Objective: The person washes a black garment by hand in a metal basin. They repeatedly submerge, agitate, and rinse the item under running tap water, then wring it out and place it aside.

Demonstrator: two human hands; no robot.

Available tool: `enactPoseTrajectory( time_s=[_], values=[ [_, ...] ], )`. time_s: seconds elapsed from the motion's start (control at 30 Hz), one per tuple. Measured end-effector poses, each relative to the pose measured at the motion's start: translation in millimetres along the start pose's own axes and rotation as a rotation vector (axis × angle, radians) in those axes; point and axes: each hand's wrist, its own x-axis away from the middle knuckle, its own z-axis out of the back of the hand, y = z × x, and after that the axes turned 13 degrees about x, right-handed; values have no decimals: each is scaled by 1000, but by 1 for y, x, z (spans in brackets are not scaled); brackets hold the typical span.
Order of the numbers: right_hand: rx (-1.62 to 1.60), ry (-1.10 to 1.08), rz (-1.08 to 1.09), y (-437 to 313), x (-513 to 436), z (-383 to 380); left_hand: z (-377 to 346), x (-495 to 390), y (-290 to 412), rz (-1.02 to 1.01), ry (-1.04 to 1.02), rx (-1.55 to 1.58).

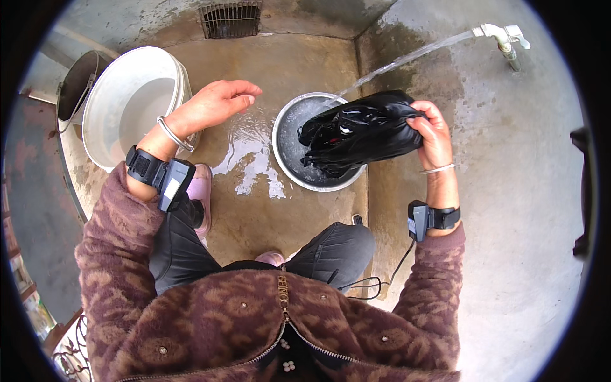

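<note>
My right hand [433, 132] grips one end of a wet black cloth or garment [367, 129], lifted over a round metal basin [279, 164]. The cloth's other end hangs into the basin, which holds water. From a wall tap [499, 34] at the upper right, a stream of water [405, 59] runs down into the basin behind the cloth. My left hand [224, 101] is held in the air left of the basin, its fingers loosely bent and holding nothing. The underside of the cloth is hidden.
A large white plastic bucket [107, 114] with cloudy water stands at the left, beside a dark pail [79, 86] with a wire handle. A metal drain grate [230, 19] is set low in the far wall. Water lies on the concrete floor [253, 162]. A cable hangs near my right knee.
</note>
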Motion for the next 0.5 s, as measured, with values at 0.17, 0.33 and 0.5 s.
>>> enactPoseTrajectory(
  time_s=[0.17, 0.33, 0.5],
  values=[
    [187, 139, -263, 125, -46, -34, 1, 1, -4, -46, 52, -22],
    [1498, -314, -379, 200, -48, -66, 5, 7, -6, 3, 51, -67],
    [1668, -606, -442, 237, -41, -101, 10, 13, -5, 62, 53, -57]
  ],
)
